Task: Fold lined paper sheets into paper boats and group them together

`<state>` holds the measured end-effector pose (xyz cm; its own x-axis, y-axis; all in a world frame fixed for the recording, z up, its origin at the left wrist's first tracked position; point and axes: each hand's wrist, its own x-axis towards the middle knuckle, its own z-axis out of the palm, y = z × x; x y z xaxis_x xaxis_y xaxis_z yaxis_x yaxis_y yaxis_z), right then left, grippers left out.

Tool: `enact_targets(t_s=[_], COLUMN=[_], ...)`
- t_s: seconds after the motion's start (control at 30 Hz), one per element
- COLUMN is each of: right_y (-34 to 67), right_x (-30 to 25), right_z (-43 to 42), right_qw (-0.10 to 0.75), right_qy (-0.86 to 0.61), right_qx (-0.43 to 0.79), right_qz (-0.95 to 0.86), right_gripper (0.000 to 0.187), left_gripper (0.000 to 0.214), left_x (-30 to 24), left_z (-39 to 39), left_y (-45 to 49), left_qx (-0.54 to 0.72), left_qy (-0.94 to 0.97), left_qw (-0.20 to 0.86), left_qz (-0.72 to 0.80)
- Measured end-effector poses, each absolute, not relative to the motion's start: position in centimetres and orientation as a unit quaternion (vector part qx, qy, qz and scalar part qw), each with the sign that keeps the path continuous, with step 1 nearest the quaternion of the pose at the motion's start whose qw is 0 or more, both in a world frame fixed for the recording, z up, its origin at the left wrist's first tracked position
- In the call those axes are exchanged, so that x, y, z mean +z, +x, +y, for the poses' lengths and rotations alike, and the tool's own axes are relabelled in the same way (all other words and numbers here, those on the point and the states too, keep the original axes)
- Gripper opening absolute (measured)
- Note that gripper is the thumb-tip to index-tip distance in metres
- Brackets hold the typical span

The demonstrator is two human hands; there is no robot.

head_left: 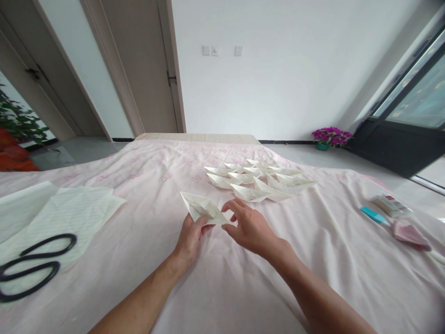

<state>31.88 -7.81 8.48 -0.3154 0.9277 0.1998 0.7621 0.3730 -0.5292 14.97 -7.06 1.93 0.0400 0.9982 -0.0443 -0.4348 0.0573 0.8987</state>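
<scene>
My left hand [193, 236] pinches a folded paper boat [201, 207] by its lower edge, thumb on the near side. The boat is off-white and tilted, with its pointed end up to the left. My right hand [246, 225] is at the boat's right tip, with thumb and index finger apart around it; whether they touch the paper is hard to see. Just beyond my hands, several finished paper boats [248, 192] stand in a close group on the pale pink cloth [167, 287].
At left, black-handled scissors [41, 265] lie on lined paper sheets [81, 204]. To the right are a small box [391, 204], a turquoise object [373, 215] and a pink item [410, 234]. Purple flowers [332, 135] stand on the floor by the wall.
</scene>
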Motion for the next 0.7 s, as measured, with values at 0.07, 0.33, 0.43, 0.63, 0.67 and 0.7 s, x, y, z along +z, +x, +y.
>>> enact_targets(t_s=[0.07, 0.33, 0.43, 0.63, 0.67, 0.7], right_y=[31.5, 33.6, 37.3, 48.9, 51.0, 53.0], right_x=[8.0, 7.7, 8.6, 8.8, 8.6, 8.5], right_z=[-7.9, -7.4, -7.9, -9.3, -9.4, -9.6], right_qw=[0.23, 0.229, 0.252, 0.287, 0.279, 0.27], right_qy=[-0.518, -0.486, -0.497, -0.588, -0.606, -0.617], right_qx=[0.126, 0.005, 0.054, 0.084, 0.081, 0.077], right_qz=[-0.814, -0.843, -0.829, -0.752, -0.74, -0.735], right_gripper=[0.018, 0.015, 0.014, 0.013, 0.013, 0.013], left_gripper=[0.03, 0.049, 0.062, 0.066, 0.065, 0.065], left_x=[2.1, 2.9, 2.8, 2.3, 2.1, 1.9], left_z=[-7.1, -7.3, -7.6, -7.8, -7.8, -7.7], left_y=[15.1, 14.9, 14.3, 13.8, 13.8, 13.9], left_qx=[0.586, 0.512, 0.476, 0.436, 0.432, 0.429], left_qy=[0.36, 0.376, 0.387, 0.444, 0.451, 0.458], left_qw=[0.629, 0.66, 0.662, 0.651, 0.648, 0.644], left_qz=[0.363, 0.401, 0.43, 0.435, 0.436, 0.438])
